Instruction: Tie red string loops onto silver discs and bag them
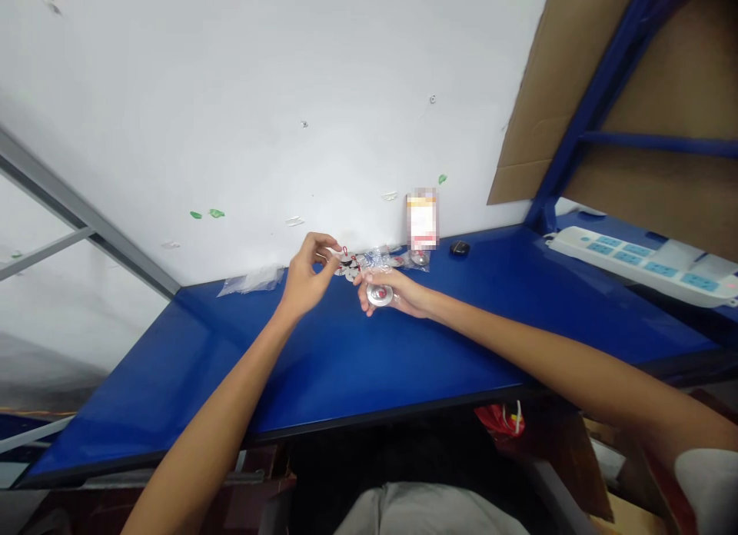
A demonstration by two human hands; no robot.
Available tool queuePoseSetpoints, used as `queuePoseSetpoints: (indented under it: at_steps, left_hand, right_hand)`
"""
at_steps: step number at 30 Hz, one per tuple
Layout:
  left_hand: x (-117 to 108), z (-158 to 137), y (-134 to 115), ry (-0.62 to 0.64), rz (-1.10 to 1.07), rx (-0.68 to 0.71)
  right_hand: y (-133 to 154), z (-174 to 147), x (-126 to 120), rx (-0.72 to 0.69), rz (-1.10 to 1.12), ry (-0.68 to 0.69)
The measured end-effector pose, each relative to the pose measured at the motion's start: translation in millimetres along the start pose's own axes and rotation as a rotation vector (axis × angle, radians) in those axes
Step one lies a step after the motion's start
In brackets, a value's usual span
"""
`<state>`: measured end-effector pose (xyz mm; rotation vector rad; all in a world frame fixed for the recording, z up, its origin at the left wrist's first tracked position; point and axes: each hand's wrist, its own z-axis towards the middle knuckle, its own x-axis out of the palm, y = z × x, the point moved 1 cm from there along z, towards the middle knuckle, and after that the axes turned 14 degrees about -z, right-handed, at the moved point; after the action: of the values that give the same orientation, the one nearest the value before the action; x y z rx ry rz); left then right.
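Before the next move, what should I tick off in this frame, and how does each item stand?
1. Right hand holds the metal disc: ok, gripped at the fingers.
2. Left hand holds nothing: cannot tell, its fingertips are near a red loop, contact unclear.
3. Small pieces spread apart: not ok, bunched together near the wall.
4. Clear bags apart from both hands: ok, lying left of the left hand.
5. Power strip apart from both hands: ok, far right.

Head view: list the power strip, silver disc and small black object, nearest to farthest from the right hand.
1. Silver disc, in the right hand.
2. Small black object, on the table, right of the hand.
3. Power strip, at far right.
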<state>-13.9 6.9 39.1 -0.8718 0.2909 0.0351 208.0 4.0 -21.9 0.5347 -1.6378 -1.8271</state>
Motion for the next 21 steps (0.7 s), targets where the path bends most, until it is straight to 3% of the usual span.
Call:
queuePoseSetpoints:
  at_steps: [3, 8, 15, 21]
  left_hand:
    - [-27.0, 7.8, 30.9, -0.036, 0.235, -0.046]
    - [-52.8, 6.3, 88.3, 0.084, 0.526, -0.08]
    - [-41.9, 10.9, 127.4, 0.182, 0.617, 0.019]
    - [-32.9, 13.5, 137.1, 0.253, 0.578, 0.027]
  right_hand:
    - [-1.1, 0.6, -2.3, -0.008, -0.013, -0.001]
    - [2.0, 0.3, -1.0, -0.029, -0.042, 0.02]
    - [5.1, 0.5, 8.0, -0.004, -0.099, 0.106]
    - [10.7, 2.3, 18.4, 0.01, -0.15, 0.168]
